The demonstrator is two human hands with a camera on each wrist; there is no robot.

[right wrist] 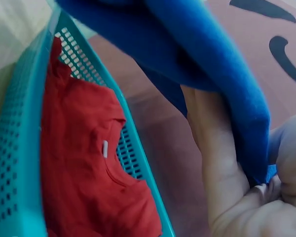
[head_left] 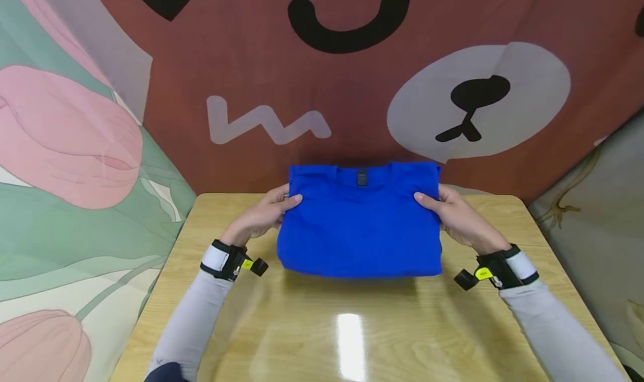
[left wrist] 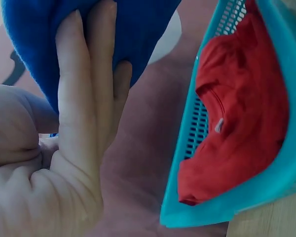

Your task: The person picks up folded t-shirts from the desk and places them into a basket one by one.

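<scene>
A folded blue T-shirt (head_left: 359, 225) is held up between both hands, its neckline with a dark label toward the far side. My left hand (head_left: 264, 211) grips its left edge, thumb on top and fingers underneath. On the right edge, my right hand (head_left: 460, 217) holds it the same way. Both wrist views show a teal plastic basket (left wrist: 207, 215) below the hands, with a red T-shirt (left wrist: 237, 108) lying in it. In the head view the blue shirt hides the basket.
A light wooden table (head_left: 302, 326) lies under the hands. Behind it hangs a brown cloth (head_left: 251, 164) with a cartoon face, and a flower-patterned cloth (head_left: 75, 231) hangs at the left.
</scene>
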